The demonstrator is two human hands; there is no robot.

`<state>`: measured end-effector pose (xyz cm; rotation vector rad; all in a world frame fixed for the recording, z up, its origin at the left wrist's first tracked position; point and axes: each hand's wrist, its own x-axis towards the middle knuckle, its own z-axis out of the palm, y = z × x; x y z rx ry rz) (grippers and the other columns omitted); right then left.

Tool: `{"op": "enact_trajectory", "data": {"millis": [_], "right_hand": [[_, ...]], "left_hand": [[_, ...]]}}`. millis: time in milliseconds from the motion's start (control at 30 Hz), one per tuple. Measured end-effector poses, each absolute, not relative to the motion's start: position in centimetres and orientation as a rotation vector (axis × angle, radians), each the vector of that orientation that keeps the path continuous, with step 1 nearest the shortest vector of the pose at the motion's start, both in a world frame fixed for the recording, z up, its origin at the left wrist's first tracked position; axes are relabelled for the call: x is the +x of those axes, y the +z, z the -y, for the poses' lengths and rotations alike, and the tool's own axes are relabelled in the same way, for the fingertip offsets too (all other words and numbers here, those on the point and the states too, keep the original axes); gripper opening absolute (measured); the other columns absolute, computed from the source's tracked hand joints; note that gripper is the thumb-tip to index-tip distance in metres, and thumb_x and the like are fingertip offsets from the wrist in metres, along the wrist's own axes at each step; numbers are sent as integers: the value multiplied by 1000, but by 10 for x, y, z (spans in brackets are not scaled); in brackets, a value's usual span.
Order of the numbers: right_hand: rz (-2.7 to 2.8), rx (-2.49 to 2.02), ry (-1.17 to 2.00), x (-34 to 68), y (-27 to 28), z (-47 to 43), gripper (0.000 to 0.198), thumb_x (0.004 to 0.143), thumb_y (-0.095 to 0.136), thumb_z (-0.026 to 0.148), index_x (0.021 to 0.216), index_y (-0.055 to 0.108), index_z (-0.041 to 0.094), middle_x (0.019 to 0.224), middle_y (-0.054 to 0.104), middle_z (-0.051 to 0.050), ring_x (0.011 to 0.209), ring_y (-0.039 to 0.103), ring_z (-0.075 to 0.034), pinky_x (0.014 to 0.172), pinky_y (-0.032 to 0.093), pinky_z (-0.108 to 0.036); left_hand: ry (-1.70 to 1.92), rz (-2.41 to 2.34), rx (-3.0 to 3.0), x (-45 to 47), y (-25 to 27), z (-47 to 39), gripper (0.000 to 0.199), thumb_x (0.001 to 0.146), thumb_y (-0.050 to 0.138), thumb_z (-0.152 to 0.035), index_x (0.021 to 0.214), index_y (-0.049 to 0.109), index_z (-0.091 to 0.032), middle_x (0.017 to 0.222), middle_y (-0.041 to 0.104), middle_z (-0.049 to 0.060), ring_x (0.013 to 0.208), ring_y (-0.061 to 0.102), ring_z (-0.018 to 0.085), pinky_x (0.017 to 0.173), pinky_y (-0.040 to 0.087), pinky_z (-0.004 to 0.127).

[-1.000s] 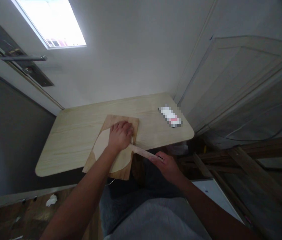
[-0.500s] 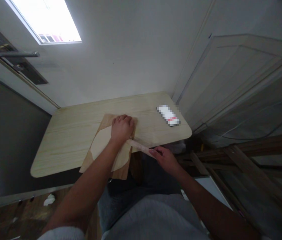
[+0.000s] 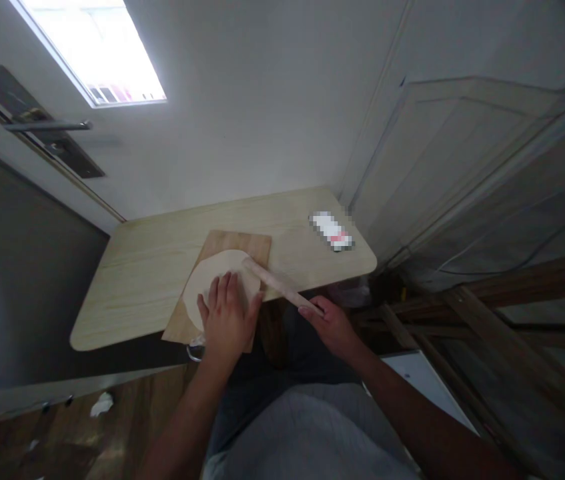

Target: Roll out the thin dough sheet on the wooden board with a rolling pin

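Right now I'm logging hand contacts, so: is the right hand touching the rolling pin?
Touching: the head view shows the right hand closed around the near end of the rolling pin.

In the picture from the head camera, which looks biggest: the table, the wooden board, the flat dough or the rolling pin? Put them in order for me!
Largest to smallest, as they look here:
1. table
2. wooden board, its edges showing past the dough
3. flat dough, partly covered
4. rolling pin, long but thin
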<state>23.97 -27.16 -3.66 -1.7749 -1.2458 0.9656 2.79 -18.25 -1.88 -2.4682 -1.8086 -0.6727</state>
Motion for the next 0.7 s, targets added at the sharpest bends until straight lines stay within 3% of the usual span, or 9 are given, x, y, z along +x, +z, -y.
{"op": "enact_trajectory", "data": {"millis": [100, 200, 333, 700], "right_hand": [[1228, -1789, 954, 239, -37, 273, 37, 91, 57, 56, 84, 60, 20, 63, 50, 4, 62, 48, -14, 57, 35, -25], [1256, -1778, 975, 233, -36, 273, 38, 90, 57, 58, 86, 61, 20, 62, 51, 4, 60, 49, -13, 56, 35, -25], [1294, -1750, 1008, 219, -36, 272, 38, 91, 57, 57, 88, 61, 20, 60, 50, 5, 56, 47, -12, 53, 32, -24], [1353, -1747, 1048, 211, -29, 273, 34, 91, 58, 53, 89, 62, 20, 62, 55, 4, 56, 50, -12, 52, 32, -23]], "left_hand": [[-496, 1745, -2548, 21, -27, 210, 78, 91, 52, -60, 153, 37, -15, 158, 41, 16, 148, 30, 38, 117, 23, 64], [-408, 1706, -2597, 15, -29, 217, 75, 91, 54, -52, 155, 33, -18, 160, 37, 13, 150, 28, 35, 120, 23, 60], [-400, 1673, -2632, 6, -29, 215, 71, 93, 52, -45, 156, 31, -18, 161, 36, 11, 150, 30, 32, 120, 24, 58], [-503, 1621, -2602, -24, -42, 234, 68, 95, 53, -50, 153, 35, -20, 158, 42, 12, 147, 35, 33, 119, 24, 61]]}}
